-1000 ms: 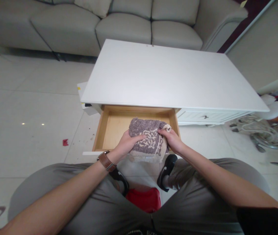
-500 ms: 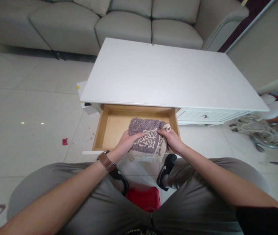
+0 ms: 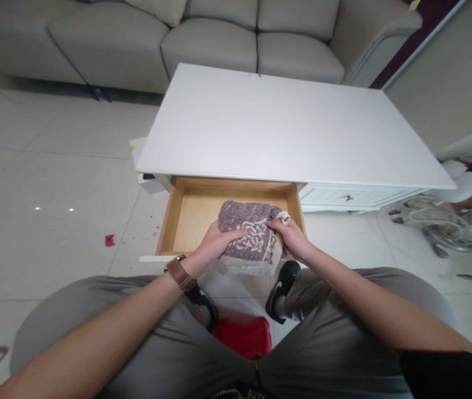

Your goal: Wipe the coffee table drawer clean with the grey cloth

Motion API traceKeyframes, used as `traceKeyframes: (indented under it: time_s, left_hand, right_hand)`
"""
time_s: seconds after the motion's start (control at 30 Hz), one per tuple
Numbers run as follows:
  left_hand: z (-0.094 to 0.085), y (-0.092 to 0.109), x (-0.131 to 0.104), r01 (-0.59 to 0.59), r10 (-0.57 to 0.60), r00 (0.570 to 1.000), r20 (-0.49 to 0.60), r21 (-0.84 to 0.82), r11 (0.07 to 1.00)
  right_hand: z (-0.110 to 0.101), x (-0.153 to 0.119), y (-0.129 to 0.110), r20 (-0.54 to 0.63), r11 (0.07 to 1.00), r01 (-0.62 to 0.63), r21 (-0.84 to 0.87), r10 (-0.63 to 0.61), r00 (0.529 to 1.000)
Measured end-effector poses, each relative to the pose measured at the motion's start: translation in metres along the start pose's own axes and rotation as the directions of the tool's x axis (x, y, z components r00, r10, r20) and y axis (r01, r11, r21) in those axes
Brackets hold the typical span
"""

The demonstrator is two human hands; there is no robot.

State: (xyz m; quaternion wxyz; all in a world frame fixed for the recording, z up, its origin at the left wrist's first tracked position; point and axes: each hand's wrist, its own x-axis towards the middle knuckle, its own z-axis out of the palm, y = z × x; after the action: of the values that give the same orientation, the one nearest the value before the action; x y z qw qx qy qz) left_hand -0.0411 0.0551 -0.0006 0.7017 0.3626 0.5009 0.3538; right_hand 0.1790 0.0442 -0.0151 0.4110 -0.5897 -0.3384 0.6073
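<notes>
Two hands hold one towel (image 3: 252,235), purple-brown with a pale pattern and folded into a thick bundle. The left hand (image 3: 214,242) is clamped on its left side, thumb lying across the top; the right hand (image 3: 292,238) is clamped on the far right corner, where a pale edge curls up. The fingers under the cloth are hidden.

The towel is over the near right part of one open drawer (image 3: 188,219) — its near end overlaps the drawer's front edge in view, though I cannot tell whether the two touch. Open room lies inside the drawer to the left of the towel, where the wooden bottom shows, and a narrower strip runs along the far side.

The drawer sticks out from under the near edge of one white table (image 3: 285,127). To its right is one closed drawer (image 3: 346,198) with a single knob. Beyond the table's far edge stands one grey sofa (image 3: 213,61).

One brown-strapped watch (image 3: 181,272) is on the left wrist. Two dark shoes (image 3: 283,291) are on the floor, with one red object (image 3: 244,337) between the legs — and one small red scrap (image 3: 110,240) lies on open floor to the left.
</notes>
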Motion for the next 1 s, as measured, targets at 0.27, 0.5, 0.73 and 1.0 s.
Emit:
traceKeyframes:
  time_s: [0.27, 0.5, 0.73, 1.0]
  left_hand:
    - [-0.0014, -0.0026, 0.0014, 0.006, -0.006, 1.0, 0.004, 0.018, 1.0]
    - [-0.0004, -0.0007, 0.0007, -0.002, 0.002, 1.0, -0.001, 0.042, 0.999]
    - [-0.0006, -0.001, 0.0008, -0.009, 0.009, 1.0, 0.021, 0.017, 1.0]
    - [-0.0003, -0.0019, 0.0005, 0.023, -0.024, 1.0, -0.015, -0.057, 0.998]
  right_hand:
    - [-0.0007, 0.0002, 0.0004, -0.002, 1.0, 0.01, -0.014, -0.01, 1.0]
    - [-0.001, -0.0003, 0.0, 0.002, 1.0, 0.015, -0.026, -0.015, 1.0]
    - [-0.0015, 0.0, 0.0019, -0.002, 1.0, 0.021, -0.022, -0.021, 1.0]
    - [-0.0014, -0.0015, 0.0008, 0.001, 0.999, 0.021, -0.035, -0.021, 1.0]
